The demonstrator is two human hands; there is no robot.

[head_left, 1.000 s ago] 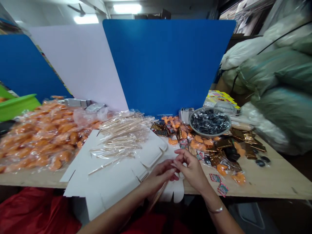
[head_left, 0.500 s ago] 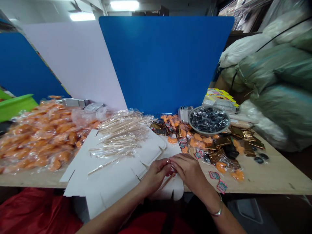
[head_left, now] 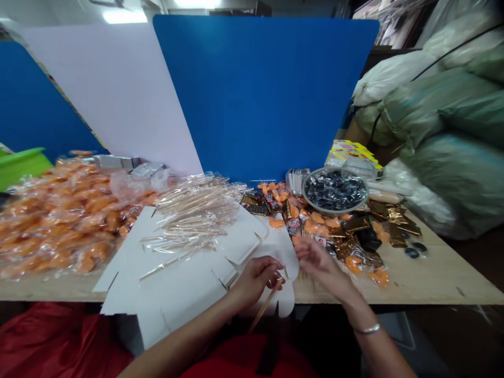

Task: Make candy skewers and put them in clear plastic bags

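Note:
My left hand point(head_left: 258, 278) is closed, its fingertips pinched above the white cardboard. Thin wooden sticks point(head_left: 264, 307) poke out below its fingers and slant down toward my lap. Whatever else may sit in that pinch is too small to make out. Over the table to the right is my right hand point(head_left: 321, 265), a little blurred, fingers apart and nothing visible in them. It is close to more upright wooden sticks and the small orange pieces point(head_left: 315, 227). Flat white cardboard point(head_left: 189, 283) lies under the left forearm, bearing a heap of clear-wrapped wooden sticks point(head_left: 192, 210).
Bagged orange pieces point(head_left: 59, 226) cover the table's left side. A round grey bowl point(head_left: 334, 211) of black wrapped items stands back right, near gold-brown packets point(head_left: 358, 224) and black discs point(head_left: 411, 252). A blue panel point(head_left: 260, 100) rises behind. Large sacks point(head_left: 452, 157) are piled at right.
My right hand has come away from the left and moved right. The left hand keeps its pinch, with more of the sticks showing. The view has shifted slightly.

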